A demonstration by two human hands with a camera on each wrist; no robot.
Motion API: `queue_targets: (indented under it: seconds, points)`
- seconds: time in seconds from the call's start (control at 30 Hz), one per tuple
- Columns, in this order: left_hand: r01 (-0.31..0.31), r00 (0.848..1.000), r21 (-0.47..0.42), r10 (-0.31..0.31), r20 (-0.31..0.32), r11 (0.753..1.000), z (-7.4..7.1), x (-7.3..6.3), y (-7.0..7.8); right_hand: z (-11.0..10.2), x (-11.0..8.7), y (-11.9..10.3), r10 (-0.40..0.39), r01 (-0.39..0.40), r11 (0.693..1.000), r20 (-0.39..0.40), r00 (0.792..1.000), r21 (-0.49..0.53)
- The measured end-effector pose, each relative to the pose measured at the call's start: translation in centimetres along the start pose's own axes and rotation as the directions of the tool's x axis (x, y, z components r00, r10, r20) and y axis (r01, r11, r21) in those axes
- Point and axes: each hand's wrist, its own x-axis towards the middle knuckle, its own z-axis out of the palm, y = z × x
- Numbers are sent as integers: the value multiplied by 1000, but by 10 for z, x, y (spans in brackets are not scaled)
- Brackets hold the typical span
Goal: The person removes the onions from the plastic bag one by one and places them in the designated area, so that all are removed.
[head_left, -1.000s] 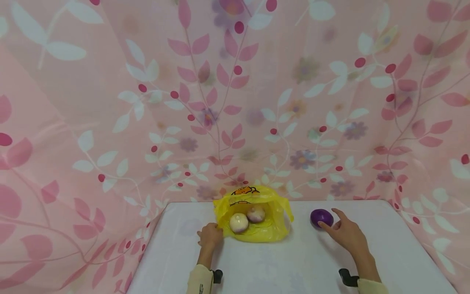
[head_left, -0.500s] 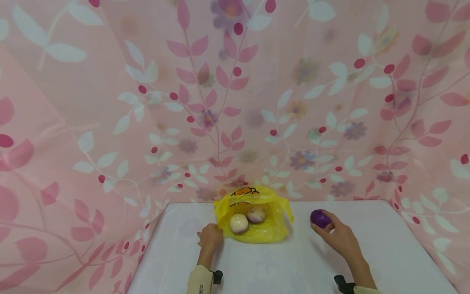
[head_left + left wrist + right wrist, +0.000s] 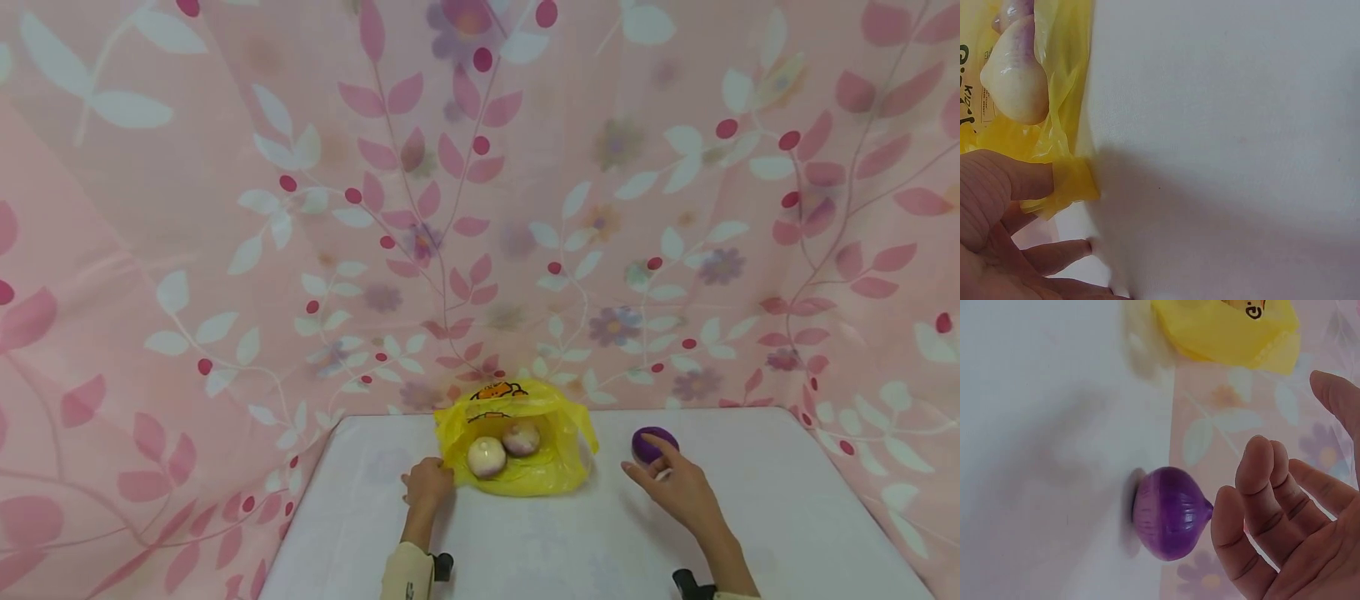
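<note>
The purple onion (image 3: 1171,514) sits on the tabletop (image 3: 555,542) just beyond the loosely parted, empty fingers (image 3: 1230,528) of the right hand (image 3: 686,493), the nearer hand, while the left hand (image 3: 430,482) pinches the yellow plastic bag (image 3: 536,484).

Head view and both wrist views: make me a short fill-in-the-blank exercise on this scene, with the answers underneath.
1. The left hand pinches the edge of a plastic bag whose colour is ____.
2. The number of pale bulbs lying inside the bag is ____.
3. The bulb outside the bag, the one nearest the right hand, is coloured ____.

Missing words: yellow; two; purple.
</note>
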Motion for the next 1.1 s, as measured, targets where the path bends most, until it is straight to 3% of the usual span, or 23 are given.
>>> queue_targets:
  seconds: [0.87,1.1]
  points:
    - [-8,1000,8,8,8,1000,1,1,-2,26,-1,-17,-125,125,984,-11,992,126]
    - [-11,1000,-6,11,4,1000,1,1,-2,34,-2,-24,-93,89,983,15,996,162]
